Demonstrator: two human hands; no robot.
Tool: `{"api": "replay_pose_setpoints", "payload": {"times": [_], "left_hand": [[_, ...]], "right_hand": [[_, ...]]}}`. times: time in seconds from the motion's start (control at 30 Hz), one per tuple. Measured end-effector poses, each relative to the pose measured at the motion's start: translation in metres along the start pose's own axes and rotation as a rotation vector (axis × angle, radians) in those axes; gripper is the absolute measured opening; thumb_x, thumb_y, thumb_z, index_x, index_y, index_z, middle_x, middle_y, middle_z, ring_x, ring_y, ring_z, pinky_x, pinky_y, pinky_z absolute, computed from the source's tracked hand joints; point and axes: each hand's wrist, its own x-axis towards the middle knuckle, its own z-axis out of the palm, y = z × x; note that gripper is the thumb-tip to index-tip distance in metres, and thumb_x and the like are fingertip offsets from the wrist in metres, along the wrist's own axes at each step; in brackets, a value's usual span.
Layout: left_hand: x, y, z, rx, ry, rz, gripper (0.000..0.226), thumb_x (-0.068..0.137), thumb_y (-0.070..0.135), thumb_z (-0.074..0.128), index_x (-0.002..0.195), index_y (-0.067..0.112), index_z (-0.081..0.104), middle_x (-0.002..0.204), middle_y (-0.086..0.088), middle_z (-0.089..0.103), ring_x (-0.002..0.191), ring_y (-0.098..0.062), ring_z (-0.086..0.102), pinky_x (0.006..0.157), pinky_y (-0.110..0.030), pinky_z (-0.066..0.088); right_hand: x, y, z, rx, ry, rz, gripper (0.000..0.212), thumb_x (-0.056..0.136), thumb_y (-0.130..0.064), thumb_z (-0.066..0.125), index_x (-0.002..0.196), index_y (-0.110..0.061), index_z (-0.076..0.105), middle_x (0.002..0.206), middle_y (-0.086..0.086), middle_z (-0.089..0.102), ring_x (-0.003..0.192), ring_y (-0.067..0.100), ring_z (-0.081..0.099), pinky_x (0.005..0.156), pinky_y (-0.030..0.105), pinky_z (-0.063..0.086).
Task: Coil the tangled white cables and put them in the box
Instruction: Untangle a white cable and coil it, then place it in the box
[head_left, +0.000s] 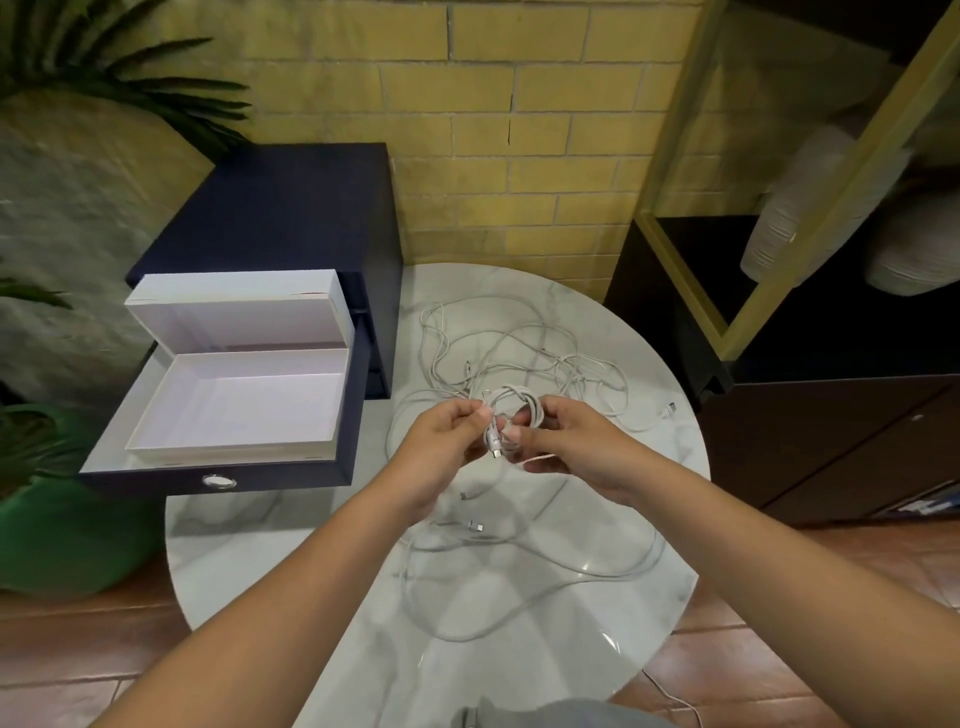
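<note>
Left hand (447, 441) and right hand (576, 447) pinch a small coiled white cable bundle (511, 410) between curled fingers, above loose tangled white cables (519, 343) that sprawl across a round grey-veined marble table (519, 654). To the left, an open white cardboard box (249, 405) sits in a pulled-out navy drawer (291, 480). Behind stands a yellow brick wall (493, 130).

Round marble table (249, 561); tangled white cables (571, 364) sprawled across top.

Small coil of thin white cable (514, 401) held up between my left hand (447, 441) and right hand (576, 447), above table middle, plug end poking down. Remaining thin white cables (571, 362) loose, tangled, looping from far edge to near edge of round marble table (311, 525). White rectangular cardboard box (234, 451), lid hinged upright, sits in pulled-out navy drawer (156, 480) at table's left edge.
</note>
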Motion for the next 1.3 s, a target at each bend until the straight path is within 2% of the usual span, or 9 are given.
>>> {"api": "replay_pose_setpoints", "payload": {"times": [0.17, 0.43, 0.63, 0.7, 0.8, 0.9, 1.07, 1.17, 1.3], "left_hand": [[0.001, 0.009, -0.023, 0.046, 0.033, 0.018, 0.021, 0.100, 0.018, 0.048, 0.106, 0.001, 0.058, 0.093, -0.007, 0.070, 0.082, -0.015, 0.068, 0.078, -0.024, 0.057], [0.003, 0.046, -0.101, 0.190, 0.047, 0.173, 0.003, 0.092, 0.011, 0.061, 0.094, 0.012, 0.064, 0.092, -0.008, 0.070, 0.087, -0.018, 0.065, 0.085, -0.030, 0.054], [0.006, 0.062, -0.178, 0.652, 0.074, 0.386, 0.023, 0.081, 0.013, 0.075, 0.092, 0.032, 0.069, 0.110, 0.012, 0.062, 0.105, 0.000, 0.056, 0.089, -0.016, 0.041], [0.011, 0.060, -0.195, 0.713, 0.121, 0.402, 0.029, 0.081, 0.011, 0.075, 0.090, 0.037, 0.067, 0.108, 0.013, 0.055, 0.096, 0.002, 0.056, 0.081, -0.009, 0.040], [0.018, 0.053, -0.212, 0.737, 0.128, 0.396, 0.032, 0.084, 0.003, 0.069, 0.091, 0.033, 0.067, 0.104, 0.009, 0.054, 0.077, 0.003, 0.059, 0.071, -0.002, 0.042], [0.025, 0.044, -0.228, 0.751, 0.088, 0.362, 0.032, 0.083, -0.007, 0.067, 0.090, 0.025, 0.068, 0.105, 0.002, 0.058, 0.074, 0.002, 0.064, 0.069, -0.004, 0.046], [0.034, 0.034, -0.242, 0.875, 0.007, 0.375, 0.027, 0.078, -0.011, 0.068, 0.082, 0.016, 0.069, 0.095, 0.003, 0.056, 0.075, -0.005, 0.066, 0.072, -0.008, 0.049], [0.040, 0.030, -0.242, 1.005, -0.038, 0.423, 0.022, 0.081, -0.006, 0.065, 0.087, 0.015, 0.069, 0.099, 0.002, 0.055, 0.077, -0.006, 0.063, 0.078, -0.014, 0.049], [0.045, 0.026, -0.240, 1.159, -0.052, 0.481, 0.022, 0.081, -0.005, 0.060, 0.093, 0.012, 0.067, 0.103, -0.002, 0.053, 0.086, -0.020, 0.061, 0.083, -0.028, 0.049]], "right_hand": [[0.012, -0.010, 0.018, 0.047, 0.038, -0.034, 0.017, 0.096, -0.021, 0.056, 0.102, -0.007, 0.063, 0.093, 0.005, 0.069, 0.079, 0.015, 0.066, 0.069, 0.021, 0.054], [0.044, -0.043, 0.069, 0.008, 0.021, -0.163, 0.011, 0.092, -0.012, 0.060, 0.101, -0.011, 0.067, 0.098, 0.011, 0.069, 0.086, 0.018, 0.068, 0.076, 0.025, 0.056], [0.080, -0.059, 0.117, -0.329, 0.192, -0.400, 0.022, 0.080, 0.001, 0.072, 0.092, -0.018, 0.071, 0.102, 0.011, 0.058, 0.081, 0.004, 0.061, 0.077, 0.016, 0.049], [0.090, -0.058, 0.133, -0.417, 0.200, -0.437, 0.024, 0.079, 0.002, 0.073, 0.094, -0.017, 0.071, 0.097, 0.003, 0.054, 0.077, -0.005, 0.058, 0.076, 0.011, 0.047], [0.103, -0.050, 0.149, -0.577, 0.205, -0.462, 0.027, 0.082, -0.005, 0.071, 0.105, -0.020, 0.070, 0.103, -0.002, 0.051, 0.090, 0.004, 0.058, 0.084, 0.010, 0.046], [0.110, -0.043, 0.162, -0.815, 0.228, -0.467, 0.031, 0.087, -0.017, 0.066, 0.118, -0.022, 0.066, 0.108, -0.006, 0.050, 0.099, 0.007, 0.050, 0.084, 0.005, 0.035], [0.112, -0.032, 0.174, -1.104, 0.246, -0.462, 0.040, 0.089, -0.026, 0.063, 0.129, -0.025, 0.060, 0.117, -0.002, 0.054, 0.110, 0.016, 0.040, 0.096, 0.024, 0.031], [0.109, -0.025, 0.175, -1.140, 0.287, -0.477, 0.048, 0.084, -0.027, 0.068, 0.131, -0.022, 0.057, 0.125, 0.000, 0.052, 0.114, 0.020, 0.042, 0.100, 0.032, 0.037], [0.103, -0.022, 0.174, -1.095, 0.351, -0.444, 0.061, 0.081, -0.033, 0.072, 0.136, -0.021, 0.049, 0.132, -0.002, 0.049, 0.119, 0.019, 0.043, 0.103, 0.034, 0.039]]}}
